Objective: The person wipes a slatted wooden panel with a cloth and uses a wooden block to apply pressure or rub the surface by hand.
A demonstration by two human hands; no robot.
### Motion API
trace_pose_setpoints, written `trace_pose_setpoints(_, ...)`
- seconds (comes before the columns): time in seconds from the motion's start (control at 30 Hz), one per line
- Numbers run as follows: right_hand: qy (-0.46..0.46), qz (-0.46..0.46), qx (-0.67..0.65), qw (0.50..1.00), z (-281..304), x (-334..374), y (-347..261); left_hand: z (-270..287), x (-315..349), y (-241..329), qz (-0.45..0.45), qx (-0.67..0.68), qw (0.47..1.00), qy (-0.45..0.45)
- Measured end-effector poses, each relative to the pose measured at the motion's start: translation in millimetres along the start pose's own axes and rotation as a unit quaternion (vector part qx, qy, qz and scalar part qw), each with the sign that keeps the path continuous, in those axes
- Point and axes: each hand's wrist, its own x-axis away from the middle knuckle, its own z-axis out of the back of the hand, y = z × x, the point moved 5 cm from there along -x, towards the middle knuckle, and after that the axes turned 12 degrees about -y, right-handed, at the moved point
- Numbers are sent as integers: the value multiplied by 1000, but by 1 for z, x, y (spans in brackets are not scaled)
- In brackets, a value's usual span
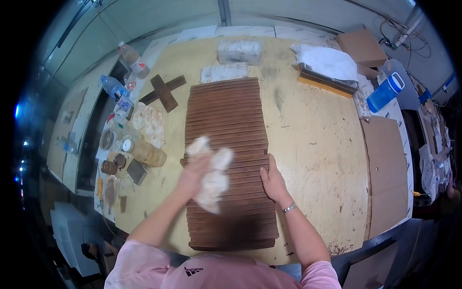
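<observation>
Blur smears the left hand point(192, 174), which holds a bunched pale cloth point(215, 187) against the dark wooden strips point(226, 120); the exact placing of its fingers is hard to make out. The right hand point(275, 183) lies along the strips' right edge, thumb uppermost, other fingers partly hidden, so whether it grips cannot be told. The strips lie side by side mid-counter point(317, 154), a dark, blurred patch obscuring some nearest the person. To their left, two crossed strips point(164, 93) overlap, the upper hiding the lower's middle; nearby stands out a tilted jar point(150, 154) of yellowish contents. At far right, beyond a blue bottle point(380, 98), cluttered things fade into the black rim.
</observation>
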Motion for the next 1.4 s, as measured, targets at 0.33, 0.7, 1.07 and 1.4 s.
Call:
trace_pose_setpoints(0.33, 64, 135, 274, 950, 11, -67, -75, 34, -73, -32, 53, 162, 983, 67)
trace_pose_setpoints(0.7, 43, 135, 380, 914, 14, -125, -78, 19, -85, -58, 62, 284, 952, 99)
trace_pose_setpoints(1.07, 5, 169, 387, 907, 48, -304, -97, 26, -289, -86, 2, -67, 994, 88)
trace_pose_setpoints(1.4, 71, 109, 380, 916, 57, -304, -88, 39, -206, -176, 186, 14, 982, 38)
